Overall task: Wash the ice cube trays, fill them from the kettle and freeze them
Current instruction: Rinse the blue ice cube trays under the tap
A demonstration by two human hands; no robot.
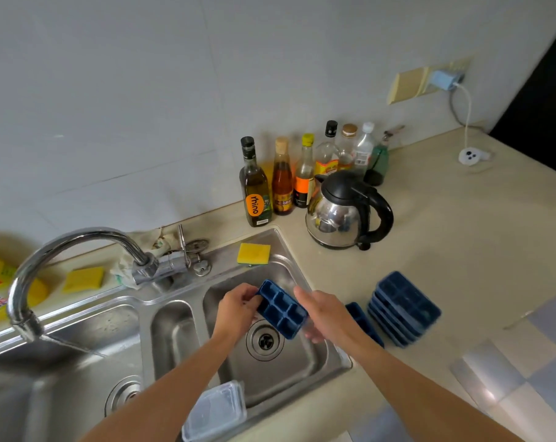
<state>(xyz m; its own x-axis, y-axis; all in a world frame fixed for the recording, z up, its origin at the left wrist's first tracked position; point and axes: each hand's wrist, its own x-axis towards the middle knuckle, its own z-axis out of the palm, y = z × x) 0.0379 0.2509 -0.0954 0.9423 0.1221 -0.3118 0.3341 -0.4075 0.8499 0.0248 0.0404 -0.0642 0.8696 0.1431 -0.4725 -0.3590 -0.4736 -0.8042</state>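
Gripping one short end of a blue ice cube tray (pixel 281 309) with the left hand (pixel 238 309), thumb on the rim, fingers curled round the edge. Clasping the opposite long side with the right hand (pixel 321 311), thumb along the top, fingers (pixel 314 334) wrapped beneath and somewhat blurred. Held tilted, cavities up, above the right basin of the steel sink (pixel 305 279), just over the drain (pixel 265 341). Beside the basin on the beige counter (pixel 445 250), a lone tray (pixel 362 320) half hidden by the right forearm, then a stack of trays (pixel 404 309) just past it. Further back on the counter, a steel kettle (pixel 346 212) with black lid and handle, in front of a row of bottles (pixel 257 186) along the wall. On the sink's back rim, a yellow sponge (pixel 253 254); off to the left, a curved faucet (pixel 63 260) reaching over the left basin. At the front rim, a clear plastic container (pixel 216 409)
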